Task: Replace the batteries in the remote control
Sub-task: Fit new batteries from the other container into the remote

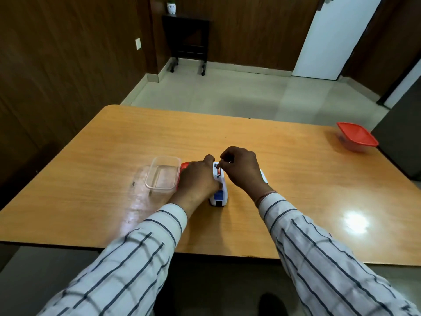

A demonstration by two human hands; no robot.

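Observation:
A white remote control (pixel 219 194) lies face down on the wooden table (pixel 296 179), its battery compartment uncovered at the far end. My left hand (pixel 198 179) grips the remote along its left side and holds it steady. My right hand (pixel 242 169) hovers over the compartment, its fingertips pinched on a red battery (pixel 219 171) that sits in the slot. A white piece (pixel 263 175), perhaps the battery cover, peeks out on the table behind my right hand, mostly hidden.
A clear plastic container (pixel 163 174) stands uncovered just left of my left hand, with its red lid (pixel 184 166) partly hidden behind it. A second container with a red lid (pixel 356 136) sits at the table's far right edge.

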